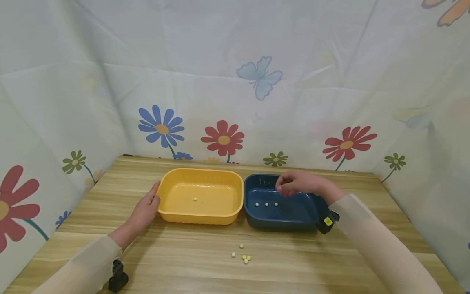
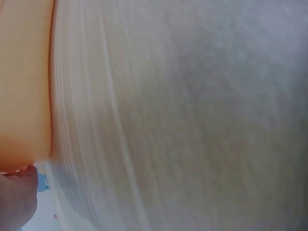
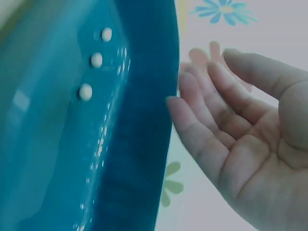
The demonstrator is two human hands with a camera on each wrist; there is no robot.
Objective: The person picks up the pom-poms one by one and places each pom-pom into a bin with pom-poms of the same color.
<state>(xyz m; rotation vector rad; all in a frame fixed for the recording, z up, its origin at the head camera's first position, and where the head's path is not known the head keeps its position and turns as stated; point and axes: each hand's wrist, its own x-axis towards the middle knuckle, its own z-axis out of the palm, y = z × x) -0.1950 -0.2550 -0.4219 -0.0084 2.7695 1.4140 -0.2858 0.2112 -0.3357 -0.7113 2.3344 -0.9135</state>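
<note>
My left hand rests against the outer left wall of a yellow basin, its fingers fairly straight. One small yellow ball lies inside that basin. Over the dark blue basin hovers my right hand, with nothing seen between its fingers. The right wrist view shows the same hand palm visible, fingers loosely bent and the thumb apart from them. Three white balls lie in a row on the blue basin's floor, the middle white ball among them.
In front of the basins, several loose balls lie on the wooden table: a yellow ball, a white ball and a small cluster of both colours. Behind the table hangs a flower-printed curtain. The two basins stand side by side.
</note>
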